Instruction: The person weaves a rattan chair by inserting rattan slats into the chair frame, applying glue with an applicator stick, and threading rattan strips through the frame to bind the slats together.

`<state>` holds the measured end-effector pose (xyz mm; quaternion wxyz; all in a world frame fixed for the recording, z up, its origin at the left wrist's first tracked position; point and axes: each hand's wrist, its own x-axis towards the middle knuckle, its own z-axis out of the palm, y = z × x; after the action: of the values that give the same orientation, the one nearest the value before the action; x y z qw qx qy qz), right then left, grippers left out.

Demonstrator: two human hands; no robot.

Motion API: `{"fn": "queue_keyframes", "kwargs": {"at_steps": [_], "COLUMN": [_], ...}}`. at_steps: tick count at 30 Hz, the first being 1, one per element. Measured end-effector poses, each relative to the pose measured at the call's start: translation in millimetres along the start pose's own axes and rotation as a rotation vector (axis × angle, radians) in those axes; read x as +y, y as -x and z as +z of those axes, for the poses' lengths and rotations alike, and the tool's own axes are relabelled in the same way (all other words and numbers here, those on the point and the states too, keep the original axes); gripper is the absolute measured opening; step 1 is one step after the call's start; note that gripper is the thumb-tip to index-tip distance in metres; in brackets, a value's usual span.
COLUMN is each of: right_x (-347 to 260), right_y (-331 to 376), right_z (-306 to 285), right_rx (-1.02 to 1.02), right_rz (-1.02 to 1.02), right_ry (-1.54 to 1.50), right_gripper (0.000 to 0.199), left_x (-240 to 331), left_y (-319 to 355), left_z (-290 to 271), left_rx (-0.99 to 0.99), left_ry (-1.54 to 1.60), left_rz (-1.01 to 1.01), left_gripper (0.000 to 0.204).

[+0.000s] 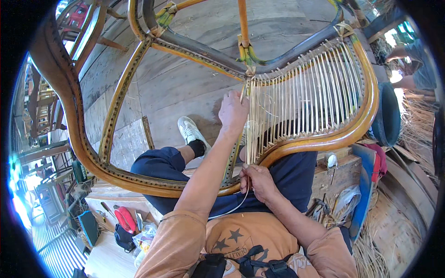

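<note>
— Where's the strand (232, 209)?
— Pinched in the right hand (257, 181) at the frame's (320, 141) near rail; the left hand (233, 111) is closed on its upper end, at the far rail.
— How does it handle?
— Thin, springy, probably kinks — grip near the holes.
— Obstacles?
— Woven canes (306, 99) just right of both hands; tools (124, 218) lower left.

One curved wooden chair frame (324, 139) lies across the lap; two hands work at it, the left hand (233, 112) and the right hand (257, 181); one white shoe (190, 132) shows below the frame; one cane strand (232, 209) trails from the right hand; the upright woven strands (315, 92) are too many and too close to count; one dark blue bucket (387, 116) stands at the right
</note>
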<state>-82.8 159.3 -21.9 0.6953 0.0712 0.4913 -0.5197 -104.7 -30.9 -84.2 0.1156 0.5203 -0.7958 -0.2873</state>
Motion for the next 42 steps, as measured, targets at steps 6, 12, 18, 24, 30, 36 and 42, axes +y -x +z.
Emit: {"fn": "queue_keyframes", "kwargs": {"at_steps": [6, 12, 18, 24, 30, 36, 42], "right_x": [-12.9, -25.5, -50.8, -119.9, -174.2, -187.8, -197.4], "right_y": [8.2, -1.3, 1.2, 33.3, 83.2, 100.9, 112.3], "right_z": [8.0, 13.0, -5.4, -2.8, 12.3, 21.6, 27.2], "right_rx": [-0.07, -0.252, 0.059, 0.066, -0.13, 0.033, 0.236], "right_rz": [-0.1, -0.227, -0.467, -0.866, -1.081, -1.232, -1.34], "right_ry": [-0.043, 0.188, 0.032, -0.072, -0.119, 0.036, 0.258], "right_gripper": [0.03, 0.033, 0.029, 0.029, 0.028, 0.019, 0.013], "left_x": [31.0, -8.6, 54.7, 99.0, 150.0, 159.7, 172.3], "left_y": [-19.9, -48.3, 17.7, 52.4, 54.8, 60.3, 74.7], "left_z": [-8.2, -5.4, -112.7, -164.7, -186.2, -185.0, -172.5], "left_rx": [-0.338, -0.456, -0.834, -0.923, -0.993, -0.982, -0.727], "left_ry": [-0.31, 0.111, 0.801, 0.754, 0.764, 0.783, 0.889], "left_rz": [-0.041, -0.122, -0.351, -0.089, 0.149, 0.243, 0.295], "left_gripper": [0.038, 0.024, 0.016, 0.021, 0.023, 0.022, 0.019]}}
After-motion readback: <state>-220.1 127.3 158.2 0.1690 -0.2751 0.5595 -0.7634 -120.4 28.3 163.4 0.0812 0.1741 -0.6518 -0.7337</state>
